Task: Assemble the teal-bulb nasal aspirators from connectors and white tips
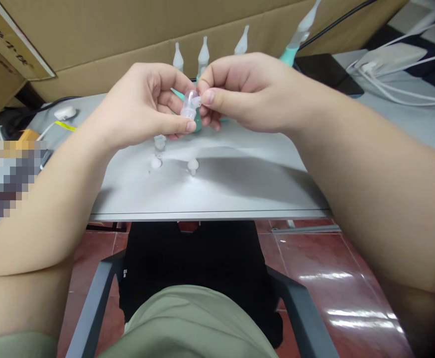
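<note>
My left hand (158, 102) grips a small clear plastic piece (190, 102), dome-shaped on top with a ribbed lower end, between thumb and fingers. From the other side, my right hand (236, 94) pinches a little translucent side part at that piece with thumb and forefinger. Whether the side part is attached, I cannot tell. Beneath the hands on the table are a clear cup-like part (160, 142), a small white cap (156, 161) and another white cap with a stem (192, 165). Behind stand several green-bodied droppers with white tapered tips (203, 50), partly hidden by my hands.
The grey-white table (217, 194) ends in a straight front edge. A cardboard wall (109, 40) closes off the back. White cables (385, 84) and a dark flat device (325, 74) lie at right, a white round object (65, 113) at left. A black chair (195, 263) is below.
</note>
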`<action>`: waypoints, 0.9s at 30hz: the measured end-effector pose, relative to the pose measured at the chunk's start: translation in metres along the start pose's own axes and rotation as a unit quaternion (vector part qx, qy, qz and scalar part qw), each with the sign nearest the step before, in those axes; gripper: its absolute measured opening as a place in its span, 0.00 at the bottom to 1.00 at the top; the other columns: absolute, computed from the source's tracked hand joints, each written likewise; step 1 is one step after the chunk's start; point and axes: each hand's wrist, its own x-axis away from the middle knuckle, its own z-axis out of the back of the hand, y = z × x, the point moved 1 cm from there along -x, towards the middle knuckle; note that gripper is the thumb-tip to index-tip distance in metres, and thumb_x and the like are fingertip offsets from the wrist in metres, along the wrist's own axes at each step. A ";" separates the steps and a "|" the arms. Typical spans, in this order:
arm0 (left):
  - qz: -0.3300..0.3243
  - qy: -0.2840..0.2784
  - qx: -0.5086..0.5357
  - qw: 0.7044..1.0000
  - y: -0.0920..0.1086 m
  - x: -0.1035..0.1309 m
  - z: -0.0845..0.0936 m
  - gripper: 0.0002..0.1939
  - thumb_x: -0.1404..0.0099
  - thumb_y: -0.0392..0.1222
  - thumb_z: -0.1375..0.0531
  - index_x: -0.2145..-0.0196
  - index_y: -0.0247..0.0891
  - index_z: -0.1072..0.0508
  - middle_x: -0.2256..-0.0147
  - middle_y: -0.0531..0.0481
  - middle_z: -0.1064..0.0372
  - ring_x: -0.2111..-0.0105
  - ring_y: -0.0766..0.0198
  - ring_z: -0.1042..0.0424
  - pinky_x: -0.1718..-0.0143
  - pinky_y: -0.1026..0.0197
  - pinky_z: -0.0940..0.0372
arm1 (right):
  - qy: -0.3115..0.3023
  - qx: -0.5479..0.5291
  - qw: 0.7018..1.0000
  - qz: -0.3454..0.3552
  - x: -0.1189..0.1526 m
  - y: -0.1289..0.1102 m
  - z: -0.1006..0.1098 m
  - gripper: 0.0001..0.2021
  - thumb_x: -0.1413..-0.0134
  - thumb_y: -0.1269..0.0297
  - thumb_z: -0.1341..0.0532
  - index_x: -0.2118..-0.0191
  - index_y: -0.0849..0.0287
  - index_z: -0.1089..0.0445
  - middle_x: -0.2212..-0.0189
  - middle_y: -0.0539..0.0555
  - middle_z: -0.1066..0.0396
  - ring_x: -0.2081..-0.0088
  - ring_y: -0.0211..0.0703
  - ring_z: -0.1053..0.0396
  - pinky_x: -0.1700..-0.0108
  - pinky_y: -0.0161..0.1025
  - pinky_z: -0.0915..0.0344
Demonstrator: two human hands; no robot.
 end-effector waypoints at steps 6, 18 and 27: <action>0.010 -0.030 0.071 0.997 0.003 0.000 0.001 0.16 0.42 0.30 0.10 0.61 0.45 0.06 0.64 0.53 0.08 0.64 0.61 0.09 0.61 0.63 0.16 | 0.016 -0.004 1.000 -0.008 0.000 -0.004 -0.003 0.20 0.17 0.83 0.34 0.62 0.52 0.22 0.65 0.47 0.16 0.67 0.32 0.20 0.64 0.28 0.22; 0.045 0.026 0.043 0.998 0.008 0.001 -0.006 0.25 0.46 0.52 0.04 0.68 0.46 0.13 0.63 0.44 0.09 0.57 0.48 0.07 0.49 0.50 0.12 | -0.028 -0.057 0.998 -0.006 0.001 -0.004 -0.002 0.18 0.16 0.80 0.32 0.61 0.53 0.21 0.60 0.48 0.15 0.61 0.34 0.16 0.55 0.29 0.15; 0.029 -0.003 0.026 0.999 0.012 0.003 -0.003 0.20 0.41 0.52 0.09 0.68 0.47 0.13 0.60 0.42 0.10 0.55 0.46 0.10 0.44 0.42 0.16 | -0.075 -0.204 0.976 -0.012 0.001 0.002 -0.007 0.18 0.12 0.81 0.35 0.59 0.58 0.20 0.61 0.51 0.17 0.62 0.37 0.14 0.56 0.32 0.14</action>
